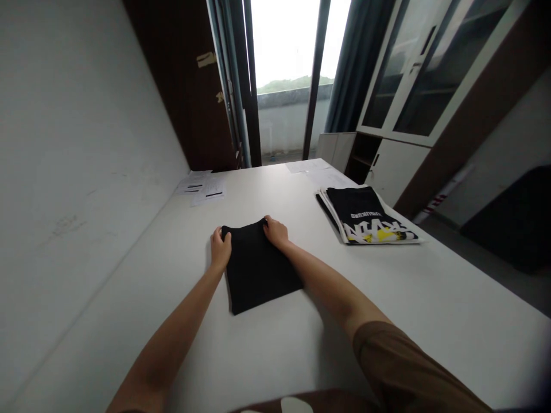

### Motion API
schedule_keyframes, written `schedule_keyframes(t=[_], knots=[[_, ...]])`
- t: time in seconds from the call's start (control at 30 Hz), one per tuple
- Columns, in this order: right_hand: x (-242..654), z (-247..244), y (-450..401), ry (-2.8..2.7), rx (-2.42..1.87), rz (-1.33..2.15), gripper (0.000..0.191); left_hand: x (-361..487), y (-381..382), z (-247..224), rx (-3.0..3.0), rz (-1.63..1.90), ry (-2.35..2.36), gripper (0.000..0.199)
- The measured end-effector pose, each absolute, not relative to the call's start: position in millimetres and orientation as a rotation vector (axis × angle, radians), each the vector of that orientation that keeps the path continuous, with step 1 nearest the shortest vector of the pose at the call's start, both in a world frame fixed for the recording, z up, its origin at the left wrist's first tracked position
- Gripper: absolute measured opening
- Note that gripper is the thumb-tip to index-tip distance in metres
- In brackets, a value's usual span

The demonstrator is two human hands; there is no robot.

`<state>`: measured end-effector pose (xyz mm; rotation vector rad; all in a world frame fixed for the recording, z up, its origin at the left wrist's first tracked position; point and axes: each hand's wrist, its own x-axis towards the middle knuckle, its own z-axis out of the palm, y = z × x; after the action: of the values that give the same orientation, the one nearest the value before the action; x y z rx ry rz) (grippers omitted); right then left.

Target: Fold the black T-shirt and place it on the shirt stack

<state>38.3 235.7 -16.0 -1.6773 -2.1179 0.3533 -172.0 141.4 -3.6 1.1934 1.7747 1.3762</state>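
Note:
A black cloth folded into a rectangle (pixel 260 267) lies in front of me, its far edge raised a little off the white table (pixel 275 192). My left hand (pixel 221 248) grips the far left corner, thumb on top and fingers behind. At the far right corner, my right hand (pixel 275 230) pinches the same edge between thumb and fingers. The near edge of the cloth rests on the tabletop. Whether it is a shirt or another garment cannot be made out.
To the right sits a stack of folded clothes (pixel 365 215), the top one black with white and yellow print. Papers with pens (pixel 206 186) lie by the left wall, and more sheets (pixel 316 171) at the far end. A glass-door cabinet (pixel 413 74) stands beyond.

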Motion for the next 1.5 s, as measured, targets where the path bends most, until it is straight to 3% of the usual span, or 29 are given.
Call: schedule_keyframes(t=[0.1,0.17,0.27,0.43,0.57,0.8,1.0,1.13,1.3,1.5], knots=[[44,-14,234,-2.007,-1.653,0.365,0.049,-153,116,-2,1.678,1.237,1.948,0.051],[49,-9,231,-1.973,-1.609,0.367,0.046,-137,101,-6,1.920,0.983,1.864,0.045],[49,0,221,-2.006,-1.455,0.326,0.037,-117,85,-17,2.088,0.682,1.763,0.054],[26,-1,203,-2.241,-1.057,0.330,0.037,-107,80,-30,2.247,0.558,1.827,0.062],[24,-21,213,-2.378,-1.221,0.319,0.043,-119,83,-31,2.298,0.485,1.804,0.063],[38,-41,234,-2.437,-1.430,0.303,0.055,-154,96,-39,2.127,0.600,1.930,0.065],[36,-34,227,-2.383,-1.391,0.284,0.054,-168,111,-44,1.992,0.736,2.014,0.065],[38,-28,201,-2.301,-1.351,0.235,0.055,-174,113,-46,1.955,0.831,1.992,0.064],[41,-37,150,-2.480,-1.244,0.325,0.071,-181,108,-50,1.939,0.787,2.051,0.061],[47,-36,118,-2.599,-1.214,0.265,0.073,-183,108,-52,1.948,0.702,2.172,0.065]])
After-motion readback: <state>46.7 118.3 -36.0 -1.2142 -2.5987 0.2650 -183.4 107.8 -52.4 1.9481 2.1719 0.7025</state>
